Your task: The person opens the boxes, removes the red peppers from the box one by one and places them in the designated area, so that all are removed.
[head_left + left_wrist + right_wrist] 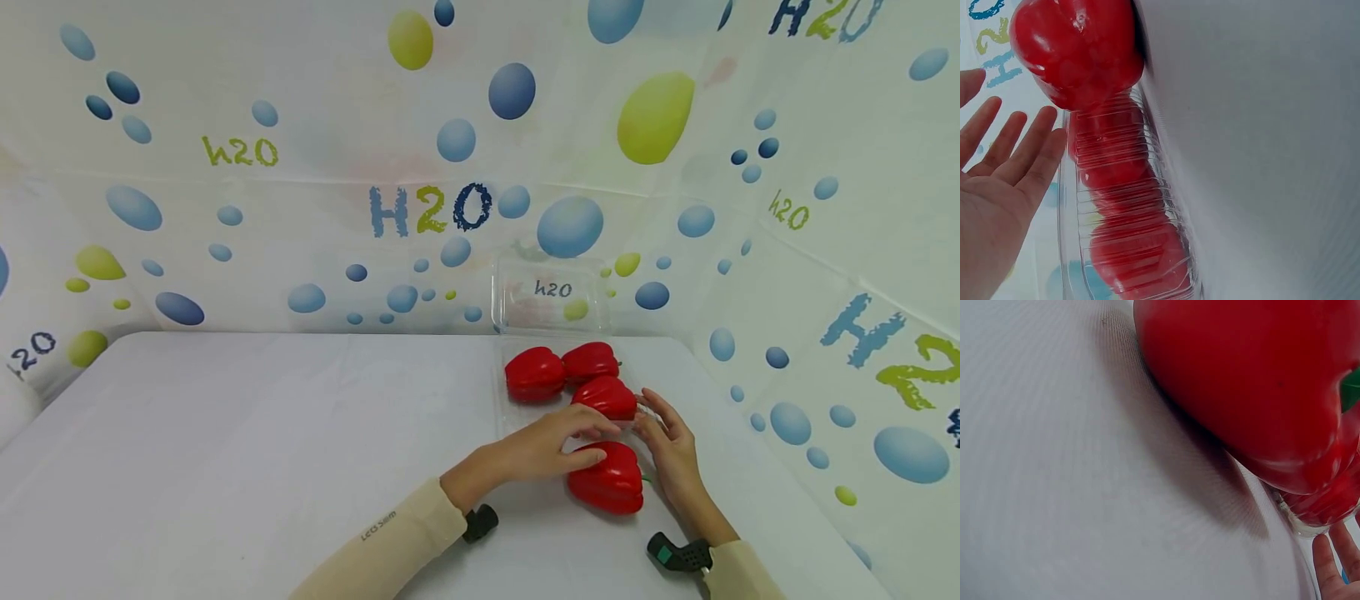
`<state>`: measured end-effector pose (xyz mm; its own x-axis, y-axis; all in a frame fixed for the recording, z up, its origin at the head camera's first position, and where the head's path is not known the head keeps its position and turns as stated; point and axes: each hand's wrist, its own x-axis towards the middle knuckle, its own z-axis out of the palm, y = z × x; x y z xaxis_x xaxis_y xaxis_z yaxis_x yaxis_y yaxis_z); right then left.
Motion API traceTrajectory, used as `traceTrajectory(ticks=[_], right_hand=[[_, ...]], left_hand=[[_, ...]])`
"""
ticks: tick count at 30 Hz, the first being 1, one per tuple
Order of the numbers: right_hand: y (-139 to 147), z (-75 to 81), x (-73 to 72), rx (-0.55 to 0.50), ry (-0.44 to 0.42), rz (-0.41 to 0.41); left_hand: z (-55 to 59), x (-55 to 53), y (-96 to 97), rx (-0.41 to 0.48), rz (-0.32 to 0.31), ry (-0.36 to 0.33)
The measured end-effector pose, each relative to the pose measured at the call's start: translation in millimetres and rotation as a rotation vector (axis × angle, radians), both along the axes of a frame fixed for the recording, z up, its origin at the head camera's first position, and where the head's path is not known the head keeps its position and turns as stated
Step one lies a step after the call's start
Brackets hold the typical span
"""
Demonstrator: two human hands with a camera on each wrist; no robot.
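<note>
A clear plastic clamshell box (504, 423) stands with its lid (525, 321) raised at the back. Three red bell peppers lie in it: one at left (534, 375), one behind at right (589, 362) and one in front (607, 396). Nearer the person, another red bell pepper (611, 487) rests on the table outside the box, its green stem to the right. My left hand (536, 446) reaches over the box's front edge, its fingers extended and spread in the left wrist view. At the box's right front corner, my right hand (677, 457) has its fingertips right at the clear wall.
A white cloth covers the table (262, 450), which stretches far to the left. Behind it hangs a white sheet (322, 108) printed with blue and green drops. The raised lid stands close to this sheet.
</note>
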<state>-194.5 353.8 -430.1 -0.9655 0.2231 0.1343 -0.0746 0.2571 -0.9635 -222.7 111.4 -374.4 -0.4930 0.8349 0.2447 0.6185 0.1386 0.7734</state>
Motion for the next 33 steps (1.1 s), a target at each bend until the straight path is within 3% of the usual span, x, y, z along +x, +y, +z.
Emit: traceTrajectory(ticks=[9,18,33], right_hand=[[-0.2,-0.1,0.1,-0.004,0.007,0.004],[-0.7,-0.3,-0.8,-0.009,0.002,-0.004],[2.6,-2.6,-3.2,-0.038,0.014,-0.004]], left_hand=[[0.4,-4.0,-2.2,0.066,0.072,0.037],[-1.9,-8.6,-4.3,0.046,0.127,0.016],[-6.2,-14.6,-6.1,0.077,0.141,-0.028]])
